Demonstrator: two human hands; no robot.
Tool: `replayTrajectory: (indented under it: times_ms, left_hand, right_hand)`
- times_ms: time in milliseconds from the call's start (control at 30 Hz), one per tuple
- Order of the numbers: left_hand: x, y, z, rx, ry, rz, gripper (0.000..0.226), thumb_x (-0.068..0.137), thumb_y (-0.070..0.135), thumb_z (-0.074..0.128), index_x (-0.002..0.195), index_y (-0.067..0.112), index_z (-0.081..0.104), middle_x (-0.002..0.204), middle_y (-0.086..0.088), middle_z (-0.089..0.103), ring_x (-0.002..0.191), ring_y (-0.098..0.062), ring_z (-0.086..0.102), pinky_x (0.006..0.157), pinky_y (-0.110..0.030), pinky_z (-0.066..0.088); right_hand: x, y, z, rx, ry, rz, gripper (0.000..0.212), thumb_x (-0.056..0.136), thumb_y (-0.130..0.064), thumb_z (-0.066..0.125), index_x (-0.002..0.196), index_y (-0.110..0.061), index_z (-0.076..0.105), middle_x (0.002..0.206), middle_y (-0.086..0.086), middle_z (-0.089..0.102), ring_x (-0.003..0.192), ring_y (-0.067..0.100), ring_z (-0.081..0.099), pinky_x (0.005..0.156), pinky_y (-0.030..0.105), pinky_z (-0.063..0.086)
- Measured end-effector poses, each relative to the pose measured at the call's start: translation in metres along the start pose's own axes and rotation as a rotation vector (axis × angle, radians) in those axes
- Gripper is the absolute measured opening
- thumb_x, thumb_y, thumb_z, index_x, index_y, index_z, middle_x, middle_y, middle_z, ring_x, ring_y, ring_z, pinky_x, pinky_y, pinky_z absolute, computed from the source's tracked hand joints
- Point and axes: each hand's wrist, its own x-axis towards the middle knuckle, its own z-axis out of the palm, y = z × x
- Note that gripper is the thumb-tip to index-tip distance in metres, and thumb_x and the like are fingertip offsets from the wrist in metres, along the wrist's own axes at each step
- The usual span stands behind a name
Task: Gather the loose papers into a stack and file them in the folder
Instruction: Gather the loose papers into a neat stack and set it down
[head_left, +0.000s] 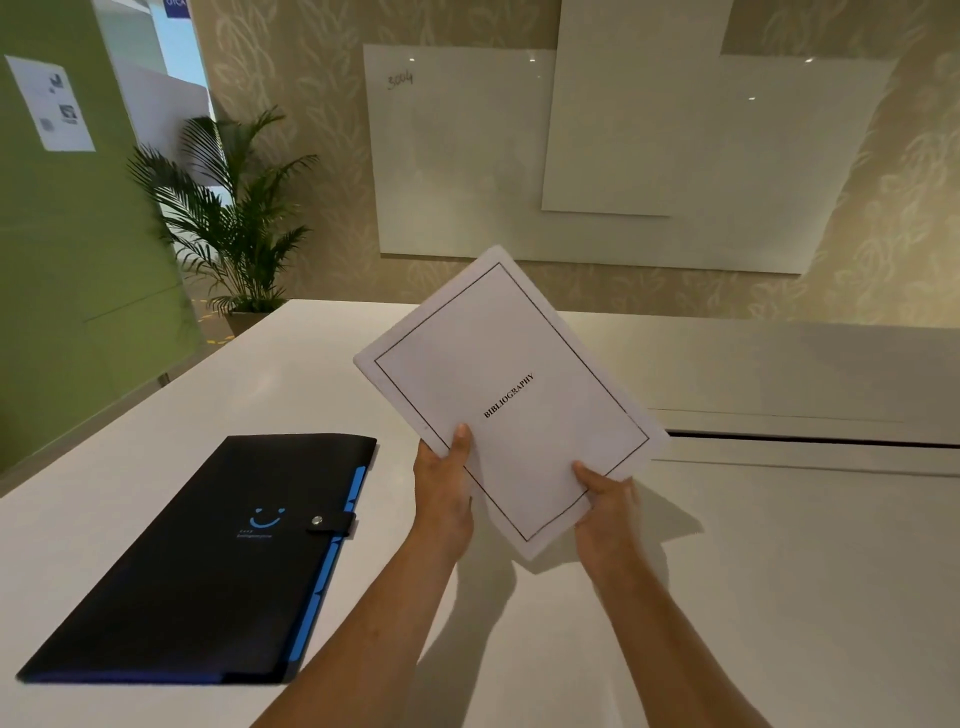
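A stack of white papers (511, 374), its top sheet framed by a thin black border and printed with "BIBLIOGRAPHY", is held tilted above the white table. My left hand (444, 488) grips the stack's lower left edge, thumb on top. My right hand (608, 506) grips its lower right corner. A black folder (208, 571) with blue tabs along its right side and a blue smiley print lies flat on the table to the left, its snap strap fastened.
The white table (779, 571) has a long slot (810, 439) across its right side. A potted palm (234, 218) stands beyond the far left corner. Whiteboards (467, 156) hang on the patterned wall behind; a green partition stands left.
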Motion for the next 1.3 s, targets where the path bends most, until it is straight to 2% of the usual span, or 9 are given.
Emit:
replayTrajectory:
  times_ms: [233,400,500,633,767,900,1000,1167,1300]
  left_hand:
    - [0.017,0.009,-0.035,0.042,0.090,-0.022,0.058,0.077,0.005,0.074,0.121,0.032,0.047,0.125,-0.001,0.059,0.114,-0.024,0.057,0.091,-0.042,0.049]
    - [0.030,0.028,-0.057,0.521,0.147,0.195,0.090,0.074,0.021,0.080,0.143,0.031,0.024,0.143,0.003,0.034,0.131,-0.018,0.034,0.101,-0.039,0.036]
    - [0.033,0.040,-0.059,0.601,0.017,0.228,0.084,0.075,0.034,0.078,0.142,0.027,0.029,0.138,0.008,0.040,0.126,-0.013,0.038,0.101,-0.037,0.037]
    - [0.035,0.054,-0.051,0.512,-0.116,0.187,0.045,0.081,0.025,0.073,0.121,0.019,0.052,0.116,0.002,0.064,0.106,-0.021,0.061,0.082,-0.033,0.053]
    - [0.031,0.056,-0.042,0.529,-0.054,0.298,0.029,0.087,0.023,0.066,0.113,0.021,0.055,0.109,0.003,0.065,0.097,-0.017,0.064,0.079,-0.035,0.055]
    - [0.024,0.058,-0.027,0.512,-0.016,0.456,0.016,0.091,0.023,0.060,0.101,0.031,0.050,0.103,0.010,0.061,0.094,-0.010,0.061,0.070,-0.024,0.052]
    - [0.018,0.052,-0.028,0.528,-0.007,0.494,0.018,0.092,0.023,0.058,0.107,0.023,0.048,0.102,0.010,0.058,0.092,-0.009,0.060,0.061,-0.013,0.052]
    - [0.014,0.026,-0.049,0.499,0.052,0.311,0.037,0.084,0.007,0.063,0.112,0.020,0.042,0.103,0.008,0.056,0.093,-0.007,0.058,0.064,-0.016,0.046]
    - [0.015,0.018,-0.055,0.497,0.045,0.250,0.044,0.084,0.004,0.061,0.116,0.022,0.038,0.106,0.009,0.055,0.094,-0.008,0.057,0.066,-0.017,0.047]
  right_hand:
    - [0.012,-0.046,-0.009,-0.506,-0.056,-0.230,0.032,0.071,-0.002,0.067,0.102,-0.011,0.068,0.092,0.003,0.076,0.080,0.020,0.072,0.062,0.030,0.056]
    - [0.025,-0.076,-0.019,-0.685,-0.207,-0.269,0.027,0.074,0.002,0.067,0.096,-0.014,0.071,0.089,0.000,0.077,0.080,0.020,0.072,0.064,0.032,0.056]
    - [0.029,-0.084,-0.018,-0.721,-0.287,-0.254,0.029,0.072,0.004,0.068,0.094,-0.014,0.071,0.094,0.007,0.076,0.085,0.026,0.071,0.072,0.038,0.057]
    - [0.029,-0.087,-0.012,-0.768,-0.319,-0.251,0.034,0.077,0.009,0.070,0.095,-0.020,0.070,0.093,-0.002,0.076,0.086,0.021,0.072,0.070,0.030,0.056]
    - [0.026,-0.088,0.001,-0.852,-0.278,-0.370,0.037,0.081,0.002,0.069,0.095,-0.031,0.063,0.096,-0.012,0.071,0.083,0.004,0.069,0.064,0.019,0.054]
    - [0.018,-0.083,0.016,-0.815,-0.221,-0.483,0.040,0.080,0.003,0.068,0.095,-0.033,0.060,0.093,-0.017,0.068,0.079,-0.006,0.066,0.059,0.009,0.051]
    - [0.012,-0.071,0.012,-0.766,-0.137,-0.463,0.044,0.077,-0.001,0.069,0.106,-0.030,0.053,0.099,-0.013,0.065,0.082,-0.004,0.064,0.059,0.013,0.051]
    - [0.005,-0.041,-0.016,-0.729,-0.085,-0.284,0.055,0.072,-0.003,0.068,0.119,-0.020,0.046,0.106,-0.003,0.064,0.094,0.014,0.064,0.069,0.028,0.050]
    - [0.005,-0.037,-0.014,-0.696,-0.052,-0.264,0.047,0.075,0.001,0.063,0.109,-0.029,0.053,0.103,-0.007,0.066,0.094,0.016,0.064,0.069,0.026,0.048]
